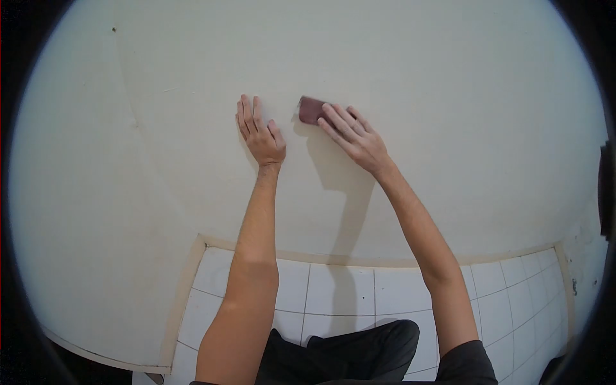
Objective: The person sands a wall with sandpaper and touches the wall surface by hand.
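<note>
My left hand [262,135] rests on the pale wall [449,128], fingers stretched upward and thumb apart, holding nothing. To its right, my right hand [357,136] presses a flat, reddish-brown piece of sandpaper [311,110] to the same wall. The fingers lie across the sandpaper's right part and hide it. Its left end shows, with a small gap between it and the wall at the corner. A shadow of the right hand and arm falls below it on the wall.
White floor tiles [340,282] meet the wall along a beige edge strip [359,260]. My legs in dark trousers [366,350] are bent close below. The wall has a corner on the left and a small dark spot [114,29] high up. A dark object [606,189] stands at the right edge.
</note>
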The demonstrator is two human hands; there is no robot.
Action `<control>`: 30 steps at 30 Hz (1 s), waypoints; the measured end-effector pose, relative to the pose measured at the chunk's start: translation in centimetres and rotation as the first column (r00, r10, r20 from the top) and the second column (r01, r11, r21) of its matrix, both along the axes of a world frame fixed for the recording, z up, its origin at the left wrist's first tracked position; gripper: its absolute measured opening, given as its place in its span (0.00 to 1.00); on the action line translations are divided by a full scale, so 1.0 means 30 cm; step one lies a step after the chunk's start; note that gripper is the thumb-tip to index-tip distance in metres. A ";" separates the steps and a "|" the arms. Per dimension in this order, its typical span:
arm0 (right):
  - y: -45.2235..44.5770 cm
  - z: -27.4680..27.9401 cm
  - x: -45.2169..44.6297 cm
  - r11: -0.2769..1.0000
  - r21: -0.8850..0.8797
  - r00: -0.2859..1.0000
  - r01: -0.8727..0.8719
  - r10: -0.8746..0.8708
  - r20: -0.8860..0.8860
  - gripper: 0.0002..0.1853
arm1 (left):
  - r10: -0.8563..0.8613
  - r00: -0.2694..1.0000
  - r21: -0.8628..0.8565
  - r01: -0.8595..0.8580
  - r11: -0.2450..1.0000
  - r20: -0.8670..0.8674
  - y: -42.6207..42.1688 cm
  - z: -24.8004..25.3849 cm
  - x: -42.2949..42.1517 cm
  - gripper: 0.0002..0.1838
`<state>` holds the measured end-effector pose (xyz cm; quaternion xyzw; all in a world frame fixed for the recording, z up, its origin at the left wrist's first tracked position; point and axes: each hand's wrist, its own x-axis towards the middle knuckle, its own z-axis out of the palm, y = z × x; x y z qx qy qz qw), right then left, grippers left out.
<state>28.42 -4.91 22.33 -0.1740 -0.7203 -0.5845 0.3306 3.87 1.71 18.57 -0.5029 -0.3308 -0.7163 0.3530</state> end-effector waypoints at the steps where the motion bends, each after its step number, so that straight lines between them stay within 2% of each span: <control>1: -0.002 -0.006 -0.002 1.000 -0.022 0.999 0.007 -0.006 0.042 0.31 | 0.000 1.000 0.000 0.000 1.000 -0.003 0.000 0.001 -0.002 0.34; 6: 0.004 -0.162 0.054 0.996 -0.087 0.992 0.012 -0.001 0.123 0.30 | 0.001 1.000 -0.011 -0.001 1.000 -0.007 -0.003 -0.003 -0.005 0.33; 9: -0.008 -0.231 0.128 0.992 -0.122 1.000 -0.024 0.023 -0.016 0.30 | -0.007 1.000 -0.008 0.007 1.000 0.008 -0.005 -0.002 -0.005 0.34; 12: 0.018 -0.203 0.148 0.987 -0.118 0.987 -0.106 0.091 -0.130 0.30 | 0.003 1.000 -0.007 -0.003 1.000 0.006 -0.002 -0.003 -0.005 0.34; 18: 0.011 -0.028 0.045 0.989 -0.050 0.991 -0.136 0.136 -0.002 0.30 | -0.013 1.000 -0.008 0.013 1.000 -0.001 -0.010 -0.003 -0.005 0.33; 21: -0.015 -0.016 0.020 0.996 -0.081 0.980 -0.046 0.060 0.189 0.29 | -0.005 1.000 -0.012 0.005 1.000 -0.002 -0.014 -0.001 -0.006 0.32; 24: 0.008 -0.085 0.042 0.993 -0.113 0.971 -0.019 0.045 0.233 0.29 | 0.002 1.000 -0.017 -0.002 1.000 -0.003 -0.013 -0.003 -0.008 0.32; 27: 0.006 -0.127 0.096 0.992 -0.122 0.991 -0.041 0.055 0.119 0.30 | -0.003 1.000 -0.014 0.003 1.000 -0.003 -0.008 -0.006 -0.009 0.33; 30: 0.005 -0.084 0.132 0.996 -0.071 0.998 -0.061 0.059 -0.034 0.32 | 0.000 1.000 -0.008 0.000 1.000 -0.002 -0.006 -0.006 -0.011 0.33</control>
